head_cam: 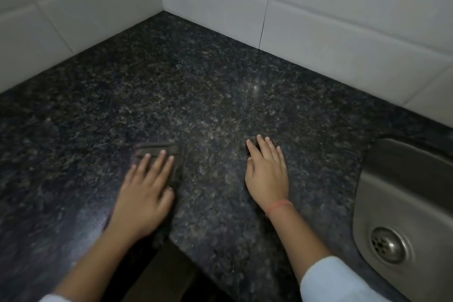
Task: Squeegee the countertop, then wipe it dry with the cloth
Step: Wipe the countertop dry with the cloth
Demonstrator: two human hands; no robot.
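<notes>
No squeegee was seen; the drying stage was judged under way, with much of the desk (196,81) probably left to wipe. Well left of the sink (402,179), the dark folded cloth (159,151) was pressed flat under the left hand (144,193), fingers straight and slightly spread. Nearer the sink, the right hand (267,174) was laid flat on bare desk, fingers straight, nothing held.

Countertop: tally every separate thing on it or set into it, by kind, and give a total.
cloth: 1
hands: 2, left hand flat on the cloth, right hand flat on the countertop
sink: 1
Total: 4
</notes>
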